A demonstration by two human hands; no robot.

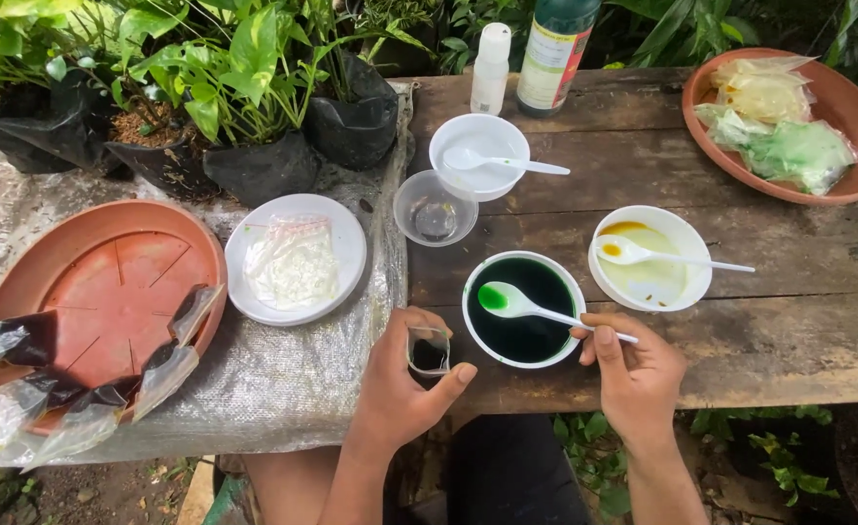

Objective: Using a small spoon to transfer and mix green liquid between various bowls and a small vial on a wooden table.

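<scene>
My left hand pinches a small clear plastic bag by its sides, thumb on one face and fingers curled behind, so that its mouth gapes upward just beside the white bowl of dark green liquid; held this near the rim and upright, the opening faces the spoon. My right hand closes fingertips round the end of the white plastic spoon, whose scoop rests above the liquid with a bright green pool in it, level so nothing tips out. To the right sits a second white bowl with a pale yellowish liquid and its own spoon, and farther back an empty white bowl with a third spoon beside a clear plastic cup. On the white plate to my left lies a stack of unfilled clear bags, within easy reach. The terracotta dish at far right holds filled bags, yellow and green; the terracotta saucer at left holds bags of something dark, though their ends run off the edge of view. The two bottles at the back are cut off at the top, and I cannot tell whether the little bag already holds anything.
</scene>
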